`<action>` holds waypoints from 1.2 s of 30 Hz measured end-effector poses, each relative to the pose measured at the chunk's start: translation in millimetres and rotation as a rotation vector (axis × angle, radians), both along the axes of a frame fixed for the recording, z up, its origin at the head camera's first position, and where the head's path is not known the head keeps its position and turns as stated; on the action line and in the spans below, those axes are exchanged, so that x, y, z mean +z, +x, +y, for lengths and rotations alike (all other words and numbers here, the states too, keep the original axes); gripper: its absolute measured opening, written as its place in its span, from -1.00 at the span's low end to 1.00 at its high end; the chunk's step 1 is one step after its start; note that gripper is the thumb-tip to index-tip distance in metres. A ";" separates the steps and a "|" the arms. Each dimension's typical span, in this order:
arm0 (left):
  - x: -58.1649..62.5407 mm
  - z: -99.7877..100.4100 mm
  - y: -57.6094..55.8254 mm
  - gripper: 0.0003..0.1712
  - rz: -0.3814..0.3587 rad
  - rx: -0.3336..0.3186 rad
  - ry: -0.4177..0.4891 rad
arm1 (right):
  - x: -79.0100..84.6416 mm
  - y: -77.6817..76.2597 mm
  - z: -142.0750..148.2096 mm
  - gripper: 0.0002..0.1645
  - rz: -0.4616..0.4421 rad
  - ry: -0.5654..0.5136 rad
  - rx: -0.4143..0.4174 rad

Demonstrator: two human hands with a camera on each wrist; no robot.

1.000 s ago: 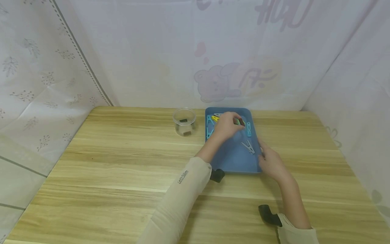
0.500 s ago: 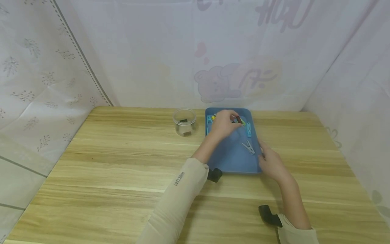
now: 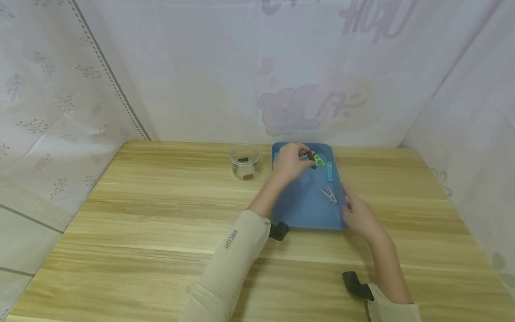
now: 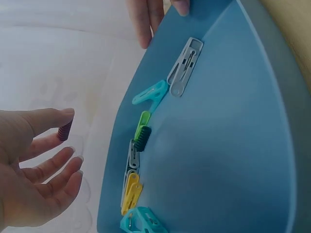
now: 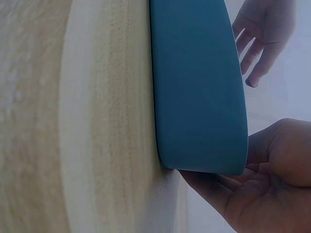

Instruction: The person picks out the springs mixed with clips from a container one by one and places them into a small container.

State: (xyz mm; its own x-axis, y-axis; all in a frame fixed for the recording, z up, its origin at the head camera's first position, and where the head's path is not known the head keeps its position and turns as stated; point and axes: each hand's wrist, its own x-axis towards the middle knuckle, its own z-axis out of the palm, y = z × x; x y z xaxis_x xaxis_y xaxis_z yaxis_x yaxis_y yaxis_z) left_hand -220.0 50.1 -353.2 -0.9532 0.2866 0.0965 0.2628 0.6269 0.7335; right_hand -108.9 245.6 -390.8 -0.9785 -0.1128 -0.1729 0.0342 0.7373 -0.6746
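A clear tub [image 3: 244, 171] stands left of the blue tray [image 3: 307, 212]. Above the tray's far part, the left hand [image 3: 288, 162] pinches a brown ribbed piece [image 4: 64, 131] between thumb and forefinger — other fingers spread — while the right hand [image 3: 359, 215] grips the tray's right wall.

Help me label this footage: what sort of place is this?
Probably a makeshift workstation: pale printed curtains hang behind and beside a wood-grain table, which bears a blue tray holding clothespins.
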 end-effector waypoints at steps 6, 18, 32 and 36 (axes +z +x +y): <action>3.5 -4.8 1.0 -0.71 0.019 0.001 0.017 | -1.0 0.4 1.5 -0.24 -0.004 -0.004 0.005; 9.3 -19.7 -0.4 -0.74 0.058 0.011 0.051 | -1.1 1.1 4.0 -0.24 -0.004 -0.019 0.011; 13.3 -33.8 -0.4 -0.91 0.080 0.030 0.070 | 0.8 1.6 1.9 -0.24 -0.005 -0.024 0.009; 14.4 -37.9 -0.7 -0.91 0.082 0.045 0.053 | 0.8 1.5 1.6 -0.24 -0.005 -0.020 0.010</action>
State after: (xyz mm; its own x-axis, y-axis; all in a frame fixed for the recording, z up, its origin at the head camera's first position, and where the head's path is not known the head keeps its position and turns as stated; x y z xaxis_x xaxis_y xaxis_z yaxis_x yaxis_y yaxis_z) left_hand -220.7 12.2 -338.8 -0.9534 0.2358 0.1883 0.2953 0.6003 0.7433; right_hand -107.4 247.2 -390.0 -0.9765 -0.1259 -0.1750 0.0301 0.7242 -0.6889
